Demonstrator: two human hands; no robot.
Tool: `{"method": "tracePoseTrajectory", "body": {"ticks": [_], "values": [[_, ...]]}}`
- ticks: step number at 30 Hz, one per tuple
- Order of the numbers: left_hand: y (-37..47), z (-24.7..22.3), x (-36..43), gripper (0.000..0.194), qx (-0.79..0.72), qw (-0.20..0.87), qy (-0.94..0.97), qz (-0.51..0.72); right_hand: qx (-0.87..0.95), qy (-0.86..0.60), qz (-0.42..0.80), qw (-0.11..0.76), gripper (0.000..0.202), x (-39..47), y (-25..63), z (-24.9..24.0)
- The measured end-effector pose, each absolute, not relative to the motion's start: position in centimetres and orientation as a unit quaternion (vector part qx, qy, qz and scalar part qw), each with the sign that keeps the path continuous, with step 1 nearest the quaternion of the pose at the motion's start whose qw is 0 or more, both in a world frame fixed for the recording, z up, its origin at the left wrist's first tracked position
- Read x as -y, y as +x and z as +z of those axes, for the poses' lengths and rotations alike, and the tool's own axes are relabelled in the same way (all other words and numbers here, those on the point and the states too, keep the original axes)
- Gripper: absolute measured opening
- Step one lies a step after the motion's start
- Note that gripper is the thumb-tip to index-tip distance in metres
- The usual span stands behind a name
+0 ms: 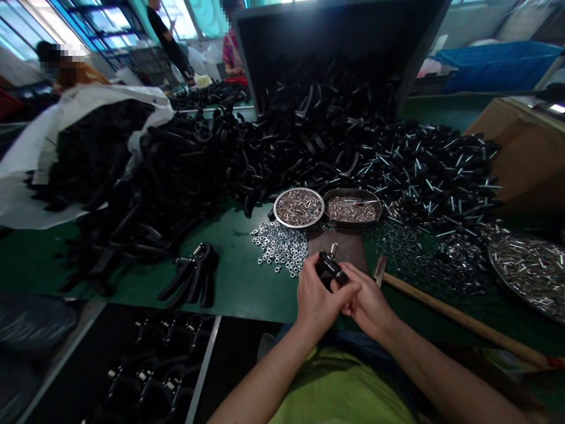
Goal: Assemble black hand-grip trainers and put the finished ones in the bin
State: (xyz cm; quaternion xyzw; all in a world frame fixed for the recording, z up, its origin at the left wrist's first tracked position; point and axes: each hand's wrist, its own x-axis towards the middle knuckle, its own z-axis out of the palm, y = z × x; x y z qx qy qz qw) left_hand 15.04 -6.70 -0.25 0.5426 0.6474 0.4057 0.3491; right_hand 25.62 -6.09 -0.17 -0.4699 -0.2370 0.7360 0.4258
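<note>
A black hand grip strengthener (pixel 331 270) with a metal spring sticking up at its top is held over a dark flat plate (pixel 348 250). My left hand (pixel 314 297) wraps round its left side, and my right hand (pixel 364 297) closes on it from the right, thumb against its lower part. The hands hide most of its handles. Loose nuts (pixel 282 244) lie just beyond my left hand. A hammer (pixel 441 306) with a wooden handle rests beside my right hand. Two assembled-looking hand grips (pixel 192 274) lie to the left.
A dish of small pins (pixel 299 207) and a dark tray of small metal parts (pixel 353 211) stand ahead. Black handles (pixel 282 147) pile up behind, screw knobs (pixel 424 171) at right. A round pan (pixel 529 271), cardboard box (pixel 525 153) and crate of grips (pixel 154 365) flank me. Other people are beyond.
</note>
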Motion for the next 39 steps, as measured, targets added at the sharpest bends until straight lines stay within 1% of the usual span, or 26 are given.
{"method": "tracePoseTrajectory", "body": {"ticks": [1,3,5,6,9,11,12,14,18,23,29,33,36,38,39], "values": [[14.8,-0.4,6.5,0.074,-0.643,0.348,0.565,0.382,0.272,-0.476,0.735,0.400,0.024,5.7,26.0,-0.5],[14.3,-0.8,5.9,0.068,-0.635,0.343,0.602,0.341,0.391,-0.496,0.710,0.311,0.028,4.4,27.3,-0.8],[13.7,-1.3,5.3,0.065,-0.633,0.309,0.644,0.300,0.536,-0.522,0.626,0.221,0.030,2.2,28.7,-0.7],[13.4,-1.5,5.0,0.065,-0.630,0.281,0.669,0.278,0.603,-0.536,0.557,0.195,0.030,0.8,29.2,-0.4],[13.1,-2.2,4.6,0.065,-0.596,0.190,0.749,0.218,0.742,-0.566,0.297,0.204,0.027,-3.8,29.1,0.9],[13.1,-2.3,4.5,0.065,-0.573,0.150,0.784,0.188,0.789,-0.564,0.160,0.186,0.019,-6.8,27.7,1.7],[13.1,-2.4,4.5,0.065,-0.567,0.138,0.792,0.177,0.801,-0.563,0.118,0.169,0.018,-8.1,26.7,1.8],[13.1,-2.4,4.6,0.066,-0.564,0.127,0.799,0.167,0.808,-0.562,0.086,0.151,0.018,-10.2,24.6,1.8],[12.9,-2.6,4.7,0.062,-0.560,0.131,0.800,0.171,0.806,-0.567,0.082,0.146,0.018,-12.6,21.3,0.6],[12.8,-2.7,4.6,0.059,-0.552,0.133,0.807,0.164,0.796,-0.571,0.111,0.166,0.014,-13.2,19.9,0.0],[12.5,-2.2,4.7,0.060,-0.555,0.142,0.804,0.160,0.756,-0.577,0.184,0.250,0.018,-12.6,21.1,1.1],[12.4,-2.2,4.7,0.059,-0.554,0.150,0.803,0.164,0.714,-0.577,0.262,0.299,0.017,-10.2,23.7,1.6],[12.4,-2.2,4.6,0.060,-0.557,0.157,0.798,0.168,0.663,-0.516,0.400,0.366,0.029,-7.2,26.4,1.6],[12.4,-2.1,4.4,0.060,-0.559,0.163,0.795,0.171,0.623,-0.476,0.481,0.391,0.028,-5.1,27.9,1.1],[12.4,-2.1,4.4,0.060,-0.558,0.165,0.795,0.172,0.613,-0.474,0.498,0.389,0.025,-4.2,28.6,0.8]]}}
